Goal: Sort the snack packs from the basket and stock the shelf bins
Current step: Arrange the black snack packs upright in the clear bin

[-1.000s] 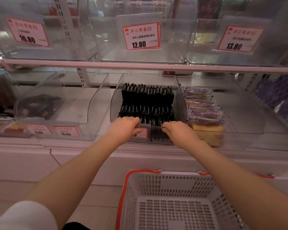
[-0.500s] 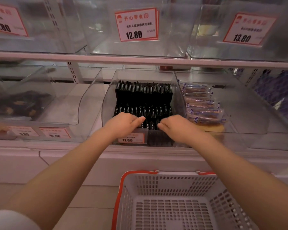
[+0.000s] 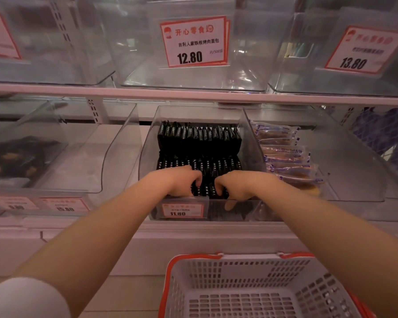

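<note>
Black snack packs [image 3: 200, 143] stand upright in rows inside a clear shelf bin [image 3: 145, 161] at the middle of the lower shelf. Both hands reach over the bin's front edge into the front row. My left hand [image 3: 178, 180] has its fingers curled down over the tops of the front packs. My right hand [image 3: 238, 184] does the same just to the right, and its thumb shows low through the clear front wall. The white basket [image 3: 239, 269] with an orange rim sits below, and no packs show inside it.
A bin of clear-wrapped cake packs [image 3: 283, 154] adjoins on the right. A bin with dark packs [image 3: 21, 157] sits at far left, with a bare clear bin [image 3: 115, 157] between. An 11.80 tag [image 3: 182, 210] marks the middle bin. Clear bins fill the upper shelf [image 3: 193, 95].
Both hands have moved from the bin's front rim forward into the bin, and their fingers have curled onto the front row of black packs. The view has drawn closer to the shelf.
</note>
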A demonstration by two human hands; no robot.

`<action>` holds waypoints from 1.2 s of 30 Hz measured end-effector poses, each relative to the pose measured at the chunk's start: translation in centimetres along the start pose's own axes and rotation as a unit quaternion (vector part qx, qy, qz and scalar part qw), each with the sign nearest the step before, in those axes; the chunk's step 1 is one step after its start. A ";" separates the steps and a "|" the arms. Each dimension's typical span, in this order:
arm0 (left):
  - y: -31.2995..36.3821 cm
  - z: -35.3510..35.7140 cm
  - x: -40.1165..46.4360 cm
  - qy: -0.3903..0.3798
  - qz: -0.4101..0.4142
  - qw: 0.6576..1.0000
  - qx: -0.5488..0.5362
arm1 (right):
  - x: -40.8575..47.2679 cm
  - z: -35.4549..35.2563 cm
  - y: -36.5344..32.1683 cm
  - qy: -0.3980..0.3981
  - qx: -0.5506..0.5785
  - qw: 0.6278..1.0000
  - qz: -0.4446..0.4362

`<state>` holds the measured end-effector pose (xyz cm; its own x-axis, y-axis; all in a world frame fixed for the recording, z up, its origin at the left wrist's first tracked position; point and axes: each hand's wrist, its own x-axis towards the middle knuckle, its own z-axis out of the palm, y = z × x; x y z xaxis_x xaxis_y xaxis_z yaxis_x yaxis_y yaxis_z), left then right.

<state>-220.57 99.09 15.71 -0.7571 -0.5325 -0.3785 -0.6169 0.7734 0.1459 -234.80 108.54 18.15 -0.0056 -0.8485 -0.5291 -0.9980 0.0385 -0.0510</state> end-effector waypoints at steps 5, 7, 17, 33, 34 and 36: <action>-0.1 -0.1 0.6 0.071 0.020 0.996 0.042 | 0.1 -0.2 0.1 0.073 -0.019 0.997 -0.014; -0.3 -0.3 0.6 0.085 0.052 0.994 -0.040 | -0.6 -1.5 0.3 0.067 -0.052 0.996 -0.015; 0.9 -0.3 1.9 -0.002 0.073 0.997 -0.028 | -0.4 -1.1 -0.1 -0.061 -0.241 0.968 0.024; -2.7 -3.5 -3.2 0.006 0.008 0.980 0.198 | 3.0 0.3 -0.1 0.074 -0.038 0.991 -0.100; -2.6 -3.7 -3.6 -0.029 -0.006 0.973 0.231 | 3.3 0.3 -0.1 0.095 -0.056 0.989 -0.095; -2.2 -3.6 -3.8 -0.092 -0.036 0.951 0.292 | 3.5 0.4 0.0 0.118 -0.068 0.987 -0.083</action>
<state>-217.13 98.20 20.16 -0.6332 -0.5645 -0.5295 -0.4006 0.8244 -0.3998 -234.74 105.80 15.94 0.1606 -0.9373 -0.3094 -0.9855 -0.1697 0.0025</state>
